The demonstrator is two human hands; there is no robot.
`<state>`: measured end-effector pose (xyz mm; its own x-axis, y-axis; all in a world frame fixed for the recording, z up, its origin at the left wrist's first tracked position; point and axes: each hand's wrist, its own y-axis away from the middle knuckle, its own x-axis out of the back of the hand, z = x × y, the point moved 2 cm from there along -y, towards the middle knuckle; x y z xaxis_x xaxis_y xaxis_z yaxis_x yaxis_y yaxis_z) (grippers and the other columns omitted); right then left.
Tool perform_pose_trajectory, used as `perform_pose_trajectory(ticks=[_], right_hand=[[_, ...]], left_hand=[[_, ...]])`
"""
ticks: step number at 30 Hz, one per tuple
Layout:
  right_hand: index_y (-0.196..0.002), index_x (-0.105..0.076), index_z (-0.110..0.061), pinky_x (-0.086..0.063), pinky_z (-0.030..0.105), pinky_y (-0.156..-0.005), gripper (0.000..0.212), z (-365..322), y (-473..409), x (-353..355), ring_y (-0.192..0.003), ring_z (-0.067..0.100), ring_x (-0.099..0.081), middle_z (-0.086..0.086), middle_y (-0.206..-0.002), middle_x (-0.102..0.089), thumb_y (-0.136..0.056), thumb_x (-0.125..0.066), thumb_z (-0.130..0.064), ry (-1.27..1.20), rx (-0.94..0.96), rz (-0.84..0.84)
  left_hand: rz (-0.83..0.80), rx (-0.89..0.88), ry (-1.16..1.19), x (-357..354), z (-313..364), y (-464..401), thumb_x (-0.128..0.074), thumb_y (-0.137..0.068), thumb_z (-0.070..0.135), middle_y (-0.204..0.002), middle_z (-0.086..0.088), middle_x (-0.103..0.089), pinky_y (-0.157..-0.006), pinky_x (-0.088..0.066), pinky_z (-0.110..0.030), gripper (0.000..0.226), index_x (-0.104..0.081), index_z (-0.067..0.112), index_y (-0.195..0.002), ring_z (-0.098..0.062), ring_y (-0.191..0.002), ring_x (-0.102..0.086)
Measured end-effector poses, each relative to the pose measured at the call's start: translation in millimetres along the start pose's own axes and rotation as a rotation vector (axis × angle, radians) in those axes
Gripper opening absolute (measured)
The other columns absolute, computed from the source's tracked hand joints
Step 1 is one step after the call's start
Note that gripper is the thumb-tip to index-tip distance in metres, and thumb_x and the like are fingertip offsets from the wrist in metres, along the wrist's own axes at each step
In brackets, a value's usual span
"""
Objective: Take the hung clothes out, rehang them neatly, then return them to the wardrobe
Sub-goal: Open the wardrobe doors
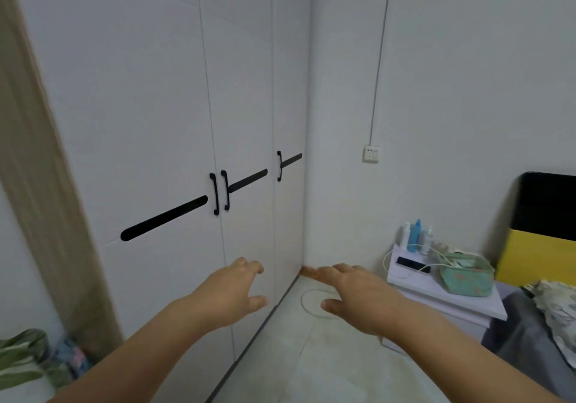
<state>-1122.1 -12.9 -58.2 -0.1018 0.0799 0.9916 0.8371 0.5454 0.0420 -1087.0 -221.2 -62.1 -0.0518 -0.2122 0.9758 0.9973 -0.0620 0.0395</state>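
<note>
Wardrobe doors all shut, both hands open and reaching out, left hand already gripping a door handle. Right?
Not quite. In the head view the left hand grips nothing; it hovers open below the black handles. Wardrobe doors shut, right hand open: correct.

we see the white wardrobe (162,116) with its doors closed. the left hand (230,293) and right hand (358,296) reach forward, fingers (249,267) relaxed, holding nothing.
</note>
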Motion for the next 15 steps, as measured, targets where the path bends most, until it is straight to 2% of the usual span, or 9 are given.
perform_pose_trajectory(ticks=[3,9,15], right_hand=[[-0.147,-0.016,-0.025,-0.035,0.041,-0.105,0.062,32.8,-37.8,1.3,-0.132,0.025,-0.034,0.003,-0.148,-0.031,-0.095,-0.043,-0.043,0.022,0.035,-0.027],[-0.148,-0.013,-0.025,-0.035,0.04,-0.104,0.064,99.0,-114.7,20.0,-0.131,0.026,-0.035,0.006,-0.146,-0.033,-0.095,-0.044,-0.043,0.067,0.146,-0.086],[-0.149,-0.01,-0.026,-0.035,0.036,-0.106,0.064,133.1,-186.1,23.6,-0.13,0.024,-0.038,0.007,-0.146,-0.035,-0.096,-0.043,-0.041,0.048,0.247,-0.183]], left_hand=[[0.014,0.05,0.007,-5.5,6.1,-42.3,-0.05,-0.091,0.045,-0.141,0.0,-0.035,-0.099,-0.035,-0.025,0.06,-0.027,0.023,-0.141,-0.017,-0.124,-0.043],[0.062,0.158,0.06,-4.7,25.5,-126.6,-0.052,-0.09,0.045,-0.141,0.002,-0.037,-0.096,-0.034,-0.023,0.06,-0.027,0.025,-0.141,-0.015,-0.123,-0.044],[0.06,0.27,0.065,-8.6,16.4,-182.7,-0.053,-0.09,0.044,-0.141,0.002,-0.039,-0.097,-0.034,-0.023,0.059,-0.028,0.025,-0.14,-0.015,-0.124,-0.044]])
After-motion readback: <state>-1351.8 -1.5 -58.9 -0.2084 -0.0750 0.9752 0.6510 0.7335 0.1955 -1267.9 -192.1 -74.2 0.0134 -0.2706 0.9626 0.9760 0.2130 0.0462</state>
